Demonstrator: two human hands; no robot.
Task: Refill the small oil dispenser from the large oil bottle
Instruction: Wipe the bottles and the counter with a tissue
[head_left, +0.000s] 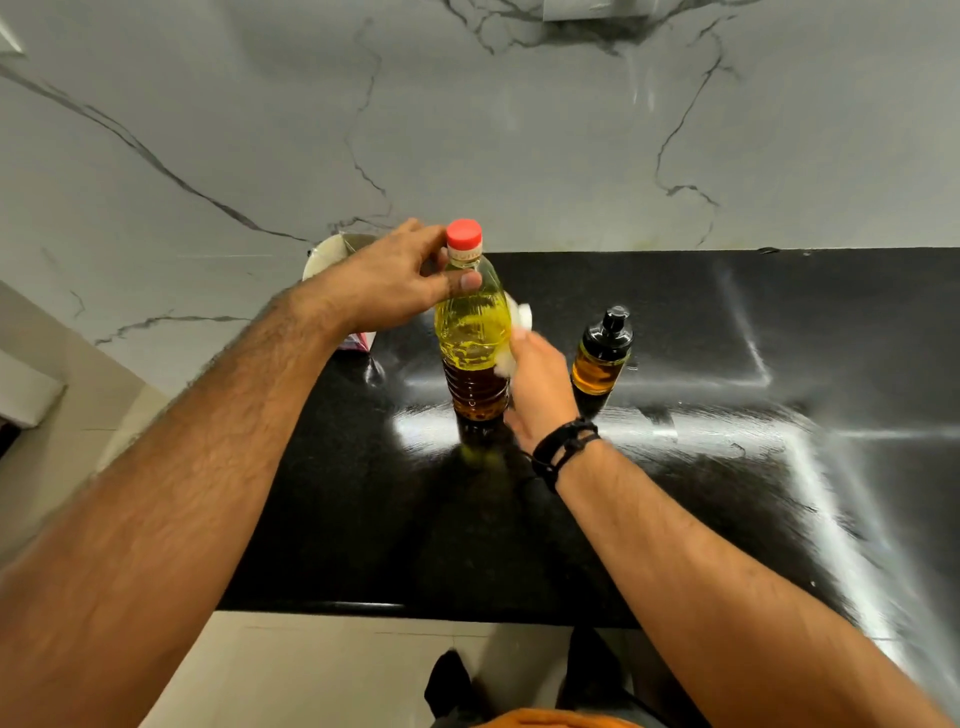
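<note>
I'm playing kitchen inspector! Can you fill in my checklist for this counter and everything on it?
Surface: black counter, glossy, streaked glare.
Job's things: big bottle, red cap on, upright; dispenser, black top on, to its right, apart.
Clutter: white bowl and a packet behind the left hand.
Hands: left hand grips the bottle's neck; right hand presses a white wad on its side.
Cables: nothing seen.
Surroundings: marble wall, tiled floor.

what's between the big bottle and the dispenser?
Head view: the right hand with a white cloth against the big bottle; then bare black counter up to the dispenser.
</note>
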